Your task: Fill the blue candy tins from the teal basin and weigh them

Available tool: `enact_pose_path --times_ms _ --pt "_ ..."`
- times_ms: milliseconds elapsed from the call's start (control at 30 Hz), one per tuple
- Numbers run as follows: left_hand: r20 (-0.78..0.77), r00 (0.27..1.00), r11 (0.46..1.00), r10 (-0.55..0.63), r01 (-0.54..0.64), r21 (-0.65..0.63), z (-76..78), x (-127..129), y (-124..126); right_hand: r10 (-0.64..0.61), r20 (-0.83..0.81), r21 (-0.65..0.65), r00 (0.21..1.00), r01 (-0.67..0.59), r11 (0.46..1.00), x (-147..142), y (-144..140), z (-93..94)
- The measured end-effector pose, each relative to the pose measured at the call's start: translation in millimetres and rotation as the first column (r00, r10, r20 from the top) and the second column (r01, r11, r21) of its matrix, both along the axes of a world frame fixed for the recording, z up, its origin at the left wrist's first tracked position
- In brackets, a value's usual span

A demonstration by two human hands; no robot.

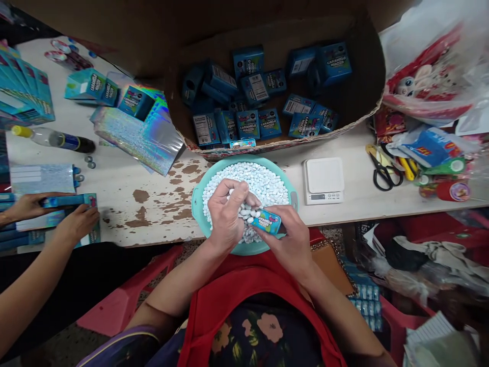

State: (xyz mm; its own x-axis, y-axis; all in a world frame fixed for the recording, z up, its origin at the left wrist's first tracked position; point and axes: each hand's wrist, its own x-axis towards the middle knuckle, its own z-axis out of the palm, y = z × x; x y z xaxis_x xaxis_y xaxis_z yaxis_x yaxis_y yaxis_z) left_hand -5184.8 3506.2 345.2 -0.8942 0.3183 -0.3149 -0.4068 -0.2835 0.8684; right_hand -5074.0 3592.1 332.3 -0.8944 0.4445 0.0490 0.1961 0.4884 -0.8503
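A white scale point(323, 180) sits right of centre on the table point(126, 188); black-handled scissors point(382, 172) lie further right; a cardboard box point(362, 86) of blue cartons point(247, 124) stands far; holographic sheets point(141, 135) and a bottle point(53, 138) lie left.

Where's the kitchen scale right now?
In the head view, the white scale sits on the table's right side, just right of the teal bowl of white candies and left of the black-handled scissors.

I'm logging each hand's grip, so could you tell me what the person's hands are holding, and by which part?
The right hand holds a small blue candy box by its end. The left hand holds white candies in its curled fingers over the teal bowl.
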Motion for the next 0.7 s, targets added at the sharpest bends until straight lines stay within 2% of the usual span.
enact_pose_path --times_ms 267,467,700 --pt "-0.02 1.0 1.0 0.006 -0.007 -0.025 -0.3 -1.3 0.7 0.0 -0.009 -0.025 1.0 -0.001 1.0 -2.9 1.4 -1.2" --pt "-0.028 0.999 0.997 -0.038 0.036 -0.061 -1.2 0.4 1.2 -0.011 0.003 -0.046 1.0 0.011 0.999 -4.4 0.8 -3.1" --pt "-0.086 0.996 0.999 0.03 -0.033 -0.03 4.6 5.2 2.7 -0.031 -0.049 -0.085 0.998 0.027 0.996 -2.6 -1.6 0.6"
